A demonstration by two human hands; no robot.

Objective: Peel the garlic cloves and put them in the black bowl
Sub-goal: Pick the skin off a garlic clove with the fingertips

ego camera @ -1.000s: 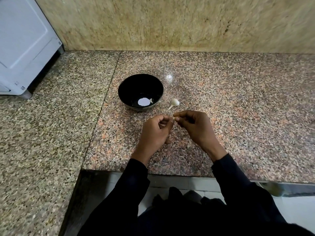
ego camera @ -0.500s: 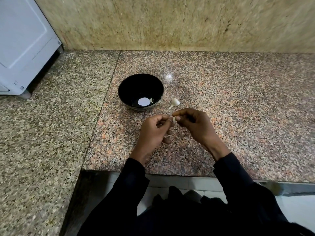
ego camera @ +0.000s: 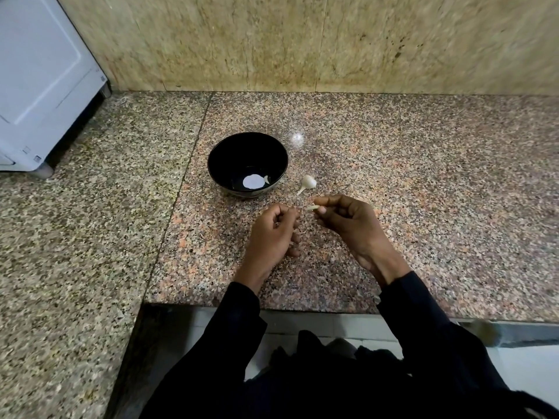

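Garlic clove (ego camera: 312, 208) pinched in right hand (ego camera: 348, 225); left hand (ego camera: 273, 234) curled just beside, contents unclear, near black bowl (ego camera: 220, 164) on granite counter (ego camera: 423, 182).

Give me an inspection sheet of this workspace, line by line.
Surface: speckled granite counter, seam running left of the bowl.
Job's things: black bowl with a small pale piece inside; garlic piece on the counter right of the bowl; garlic clove pinched by the right hand.
Clutter: nothing seen.
Hands: left hand curled, contents unclear; right hand pinches the clove.
Cables: nothing seen.
Surroundings: tan stone wall; white appliance far left.
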